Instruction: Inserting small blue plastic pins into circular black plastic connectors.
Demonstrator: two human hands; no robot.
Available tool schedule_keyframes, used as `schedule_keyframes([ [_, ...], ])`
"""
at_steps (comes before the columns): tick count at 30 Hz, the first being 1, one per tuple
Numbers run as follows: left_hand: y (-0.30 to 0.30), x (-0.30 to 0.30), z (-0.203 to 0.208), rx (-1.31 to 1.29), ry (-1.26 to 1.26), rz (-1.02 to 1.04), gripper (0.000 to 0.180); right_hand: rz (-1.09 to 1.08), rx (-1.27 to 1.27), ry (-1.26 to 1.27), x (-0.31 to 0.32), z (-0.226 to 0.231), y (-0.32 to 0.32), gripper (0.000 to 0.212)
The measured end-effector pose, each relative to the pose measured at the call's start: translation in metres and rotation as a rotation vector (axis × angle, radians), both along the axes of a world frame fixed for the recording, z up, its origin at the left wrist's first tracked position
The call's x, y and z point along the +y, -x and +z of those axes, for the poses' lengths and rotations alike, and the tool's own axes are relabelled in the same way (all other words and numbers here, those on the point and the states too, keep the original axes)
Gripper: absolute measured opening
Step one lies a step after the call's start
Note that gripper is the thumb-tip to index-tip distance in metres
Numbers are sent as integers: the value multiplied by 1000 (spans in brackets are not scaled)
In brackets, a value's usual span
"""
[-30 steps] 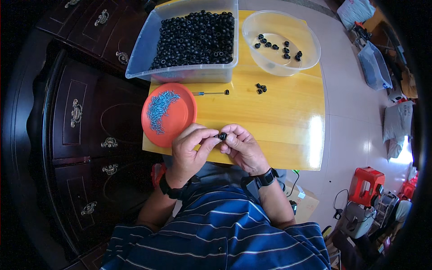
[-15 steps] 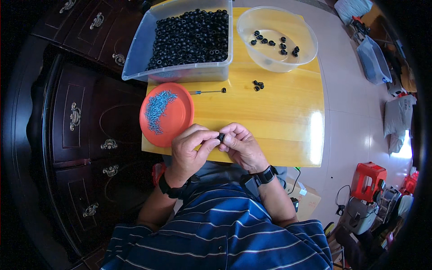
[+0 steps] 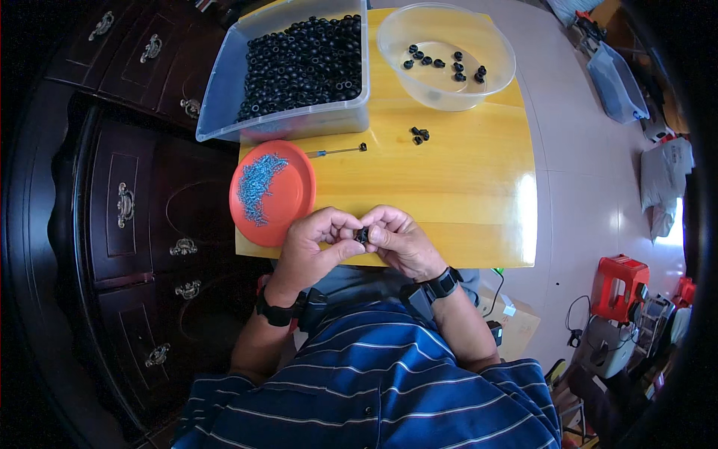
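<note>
Near the table's front edge, my left hand and my right hand meet fingertip to fingertip. Pinched between them is a small black plastic part, partly hidden by my fingers and thumbs. Just left of my hands lies an orange plate with a heap of small silvery screws. Beyond the plate, a screwdriver rests on the table, a small black piece at its tip. Several similar black parts form a little cluster farther right.
A translucent bin full of black ring-like pieces stands at the far left of the yellow table. To its right is a clear round bowl holding several black parts. Dark drawers line the left; a red stool stands on the floor at right.
The black part has turned between my fingers and more of it shows. My left fingers have shifted around it. The whole view has moved slightly, with the objects on the table otherwise unchanged.
</note>
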State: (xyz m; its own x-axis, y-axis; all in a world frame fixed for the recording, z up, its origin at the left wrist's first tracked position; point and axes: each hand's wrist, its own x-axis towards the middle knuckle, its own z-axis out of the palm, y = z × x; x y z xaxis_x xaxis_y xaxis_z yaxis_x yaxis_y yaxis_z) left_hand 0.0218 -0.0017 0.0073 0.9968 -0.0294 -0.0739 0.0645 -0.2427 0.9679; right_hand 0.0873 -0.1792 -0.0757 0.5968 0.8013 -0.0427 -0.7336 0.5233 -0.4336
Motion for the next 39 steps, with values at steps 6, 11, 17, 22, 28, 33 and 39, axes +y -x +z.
schedule_keyframes([
  [6,-3,-1,5,3,1,-86,37,19,-2,-34,-2,-2,-1,19],
  [11,-4,0,9,-98,-187,-107,36,27,-23,-22,-1,0,-1,18],
  [17,-7,1,9,-121,-219,-116,31,12,-23,-24,0,-1,-1,18],
  [22,-9,1,7,-145,-230,-116,28,21,-30,-12,-1,-1,-1,18],
  [28,-7,-2,4,-180,-222,-88,24,31,-9,5,-2,6,0,18],
  [33,-6,0,5,-204,-295,-77,25,46,-51,52,-2,15,-1,17],
  [39,-6,0,7,-176,-332,-108,29,97,-76,107,-5,14,-2,20],
])
